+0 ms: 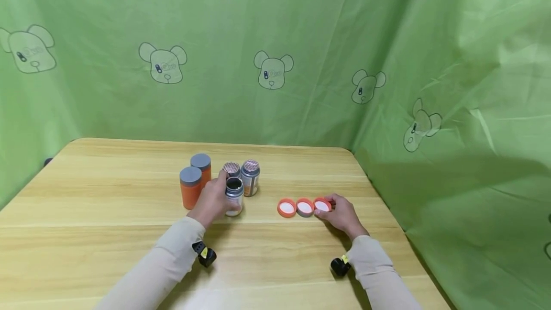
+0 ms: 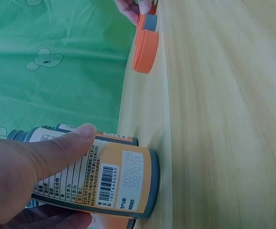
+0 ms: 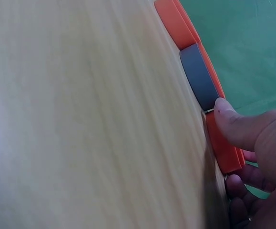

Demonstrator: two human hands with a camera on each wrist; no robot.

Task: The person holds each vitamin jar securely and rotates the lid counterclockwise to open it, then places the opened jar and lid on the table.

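Note:
My left hand (image 1: 212, 201) grips a small jar (image 1: 234, 200) with an orange and white label, upright, its dark mouth uncovered. In the left wrist view my thumb lies along the labelled side of that jar (image 2: 116, 183), with fingers round the other side. Three upturned lids with white liners stand in a row to the right. My right hand (image 1: 343, 215) pinches the rightmost orange lid (image 1: 322, 205) between thumb and fingers. Beside it are a grey-sided lid (image 1: 305, 207) and another orange lid (image 1: 286, 208). The right wrist view shows my thumb on the end lid (image 3: 219, 145).
Just behind the held jar stand two jars with patterned seals on top, one partly hidden (image 1: 231, 168) and one to its right (image 1: 251, 177). Left of my left hand are two orange jars with grey lids, a front one (image 1: 191, 189) and a rear one (image 1: 201, 160). Green curtains (image 1: 301, 109) border the wooden table (image 1: 275, 262).

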